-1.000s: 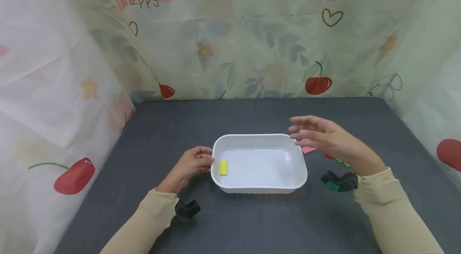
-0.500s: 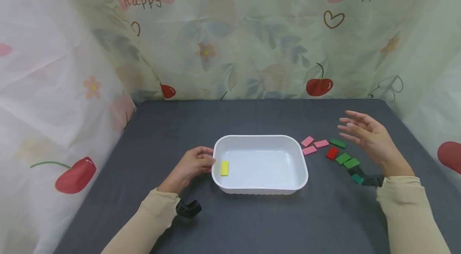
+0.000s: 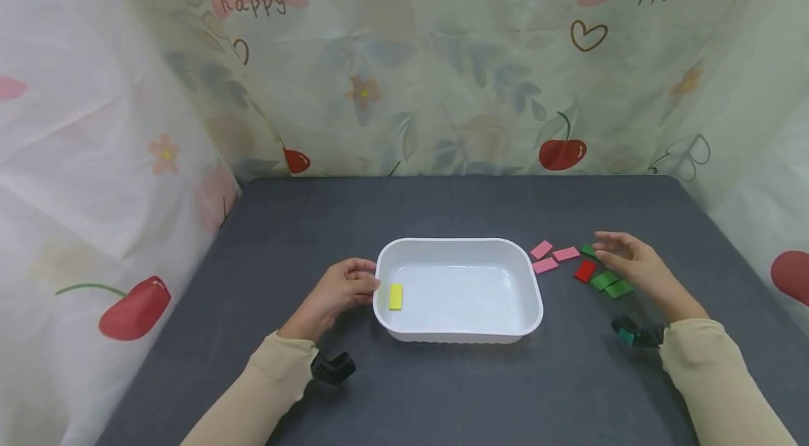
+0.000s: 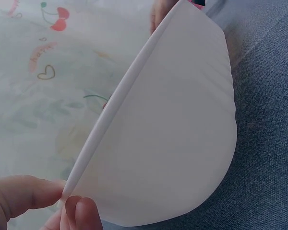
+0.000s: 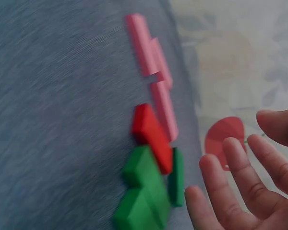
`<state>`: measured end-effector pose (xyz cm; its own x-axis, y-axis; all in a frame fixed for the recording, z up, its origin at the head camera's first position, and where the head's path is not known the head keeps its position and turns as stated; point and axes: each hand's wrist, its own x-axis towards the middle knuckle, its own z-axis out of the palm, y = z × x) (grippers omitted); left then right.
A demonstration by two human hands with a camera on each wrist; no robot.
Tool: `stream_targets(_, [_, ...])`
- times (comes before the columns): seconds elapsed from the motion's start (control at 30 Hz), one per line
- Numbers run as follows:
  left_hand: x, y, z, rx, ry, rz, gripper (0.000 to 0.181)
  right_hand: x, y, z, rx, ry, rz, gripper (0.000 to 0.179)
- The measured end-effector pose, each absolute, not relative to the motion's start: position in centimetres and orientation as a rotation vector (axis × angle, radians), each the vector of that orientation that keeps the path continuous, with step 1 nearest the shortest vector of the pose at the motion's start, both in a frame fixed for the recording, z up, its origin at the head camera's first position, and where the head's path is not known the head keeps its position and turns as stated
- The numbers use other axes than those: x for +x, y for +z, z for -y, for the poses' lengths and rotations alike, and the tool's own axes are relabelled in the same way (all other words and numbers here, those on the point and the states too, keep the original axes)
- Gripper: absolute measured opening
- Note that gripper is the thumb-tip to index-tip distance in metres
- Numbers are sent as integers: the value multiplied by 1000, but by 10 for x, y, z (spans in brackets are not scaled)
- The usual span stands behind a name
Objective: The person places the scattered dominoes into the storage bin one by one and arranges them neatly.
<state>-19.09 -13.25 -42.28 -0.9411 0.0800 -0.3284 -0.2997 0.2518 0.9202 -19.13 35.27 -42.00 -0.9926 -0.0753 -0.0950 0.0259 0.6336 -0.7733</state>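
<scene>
White and round-cornered, the tub point(image 3: 468, 295) is pinched by left grip point(image 3: 335, 293), right grip point(image 3: 645, 272) spread apart.

white tray point(image 3: 468, 300), yellow block point(image 3: 395, 297), pink blocks point(image 3: 565, 254), red block point(image 3: 585, 270), green blocks point(image 3: 619, 289), dark grey table point(image 3: 455, 393), beige sleeves point(image 3: 708, 365), pale curtain point(image 3: 430, 60) with red cherries point(image 3: 562, 154), brown hearts point(image 3: 588, 36)

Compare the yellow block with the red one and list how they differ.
Place: the yellow block lies inside the white tray; the red block lies outside it, on the dark table.
Neighbours: the yellow block is the only block in the tray, while the red block sits close among pink blocks and green blocks.
Angle: in the head view, yellow stands straight up and down; red slants.
Shared: both look rectangular and plain.
</scene>
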Motion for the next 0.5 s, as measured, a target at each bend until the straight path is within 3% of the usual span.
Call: stream_targets(0.5, [-191, -424, 132, -176, 1740, -2228, 36, -189, -429, -349, 45, -989, -2732, 75])
